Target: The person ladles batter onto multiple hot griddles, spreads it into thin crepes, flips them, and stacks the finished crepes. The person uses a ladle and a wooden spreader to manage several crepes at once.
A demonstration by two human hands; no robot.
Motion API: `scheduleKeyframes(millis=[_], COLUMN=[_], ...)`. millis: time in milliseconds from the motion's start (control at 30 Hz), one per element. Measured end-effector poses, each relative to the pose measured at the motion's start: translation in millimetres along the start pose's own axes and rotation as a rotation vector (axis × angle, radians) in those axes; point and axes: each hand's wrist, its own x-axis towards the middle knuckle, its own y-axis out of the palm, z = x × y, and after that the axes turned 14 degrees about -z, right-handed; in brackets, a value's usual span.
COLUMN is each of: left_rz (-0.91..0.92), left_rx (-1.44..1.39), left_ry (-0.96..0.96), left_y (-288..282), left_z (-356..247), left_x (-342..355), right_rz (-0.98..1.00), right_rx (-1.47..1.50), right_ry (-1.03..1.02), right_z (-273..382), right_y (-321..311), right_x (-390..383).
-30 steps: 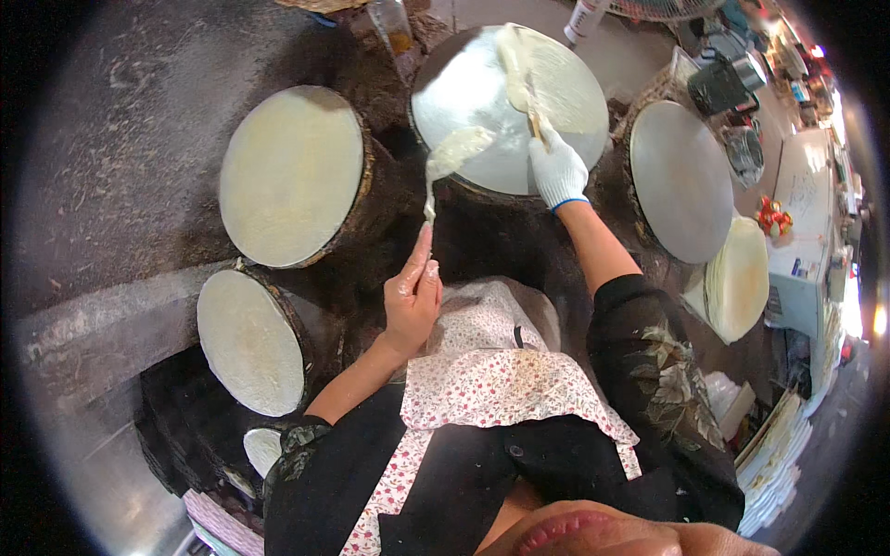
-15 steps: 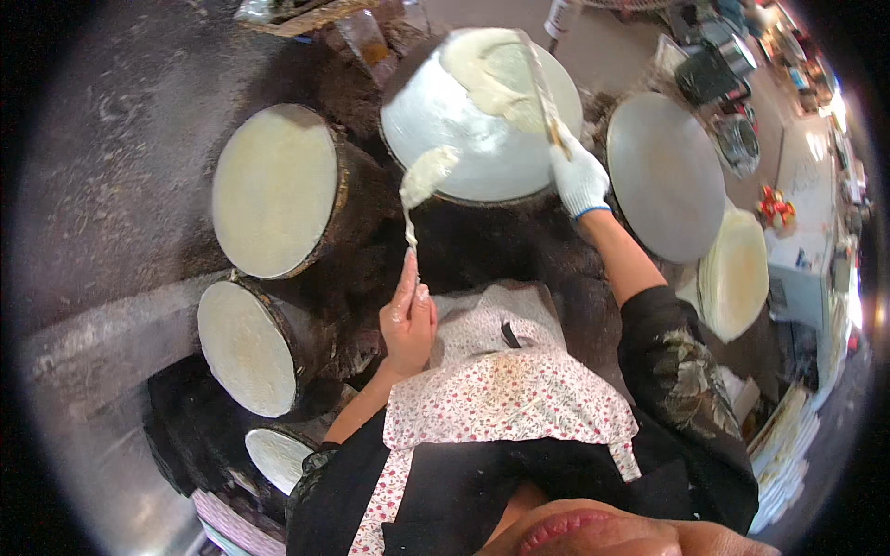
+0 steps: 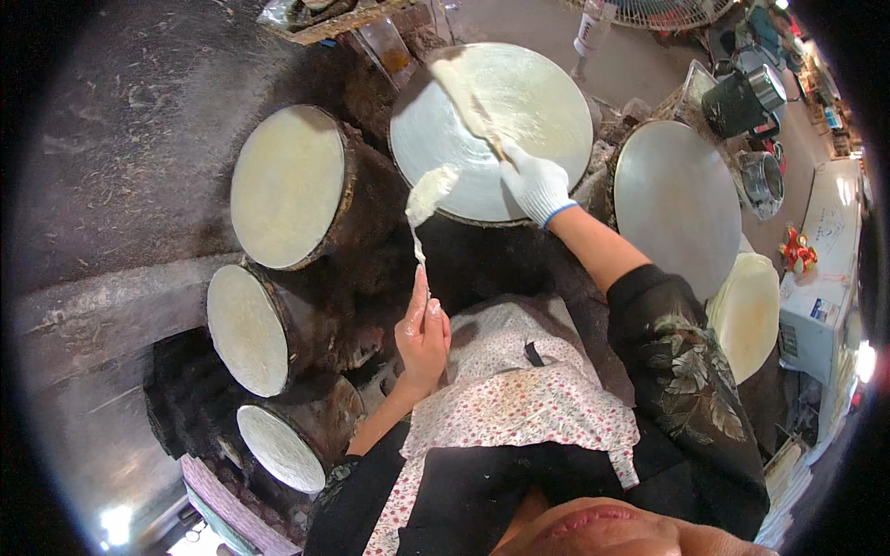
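Observation:
My bare left hand is closed on a thin batter-smeared spatula, its raised end carrying a lump of white batter near the lower left edge of the centre griddle. My right hand, in a white knit glove with blue cuff, grips a long batter-coated spreader lying over that griddle. A pale, thin layer of batter covers part of the griddle's surface. A plain round griddle stands just right of my right hand.
Left stand several round griddles with pale layers. At right are a stack of thin pale rounds, a dark kettle, a metal pot and a white appliance. A wire fan guard is at top.
My right hand has moved right, then back left, sweeping the spreader to the centre griddle's upper left. My left hand has shifted slightly down from a second ago, still holding the batter-laden spatula.

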Motion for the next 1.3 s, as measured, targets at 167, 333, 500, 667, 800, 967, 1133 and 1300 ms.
scheduleKeyframes(millis=[167,333,500,667,800,967,1133,1300], left_rz=[-0.057,-0.09,-0.118,-0.141,-0.167,-0.162,-0.187,-0.219], left_rx=[0.009,0.023,-0.011,0.033,0.015,-0.003,-0.004,0.156], left_ry=[-0.03,-0.026,-0.037,-0.08,-0.079,-0.115,-0.179,-0.051], left_y=[12.6,22.6,27.8,31.0,30.3,29.0,25.0,14.9], left_z=[-1.2,-0.5,1.8,-0.1,-1.9,1.7,2.3,-0.8], left_x=[-13.1,-19.1,-26.2,-33.6,-40.0,-41.3,-43.0,-10.2], right_rz=[-0.356,-0.094,-0.101,-0.19,0.246,-0.083,0.3,0.163], right_rx=[0.146,0.097,0.083,0.208,0.316,0.338,0.342,0.384], right_ry=[0.129,-0.222,-0.162,-0.197,-0.222,0.035,-0.125,-0.027], right_z=[-21.6,-17.5,-31.0,-36.4,-42.5,-39.4,-30.3,-34.9], right_y=[-4.0,-5.4,-28.6,-31.6,-35.7,-33.3,-37.1,-38.1], right_x=[5.6,8.2,11.9,17.3,9.5,33.9,31.4,58.4])
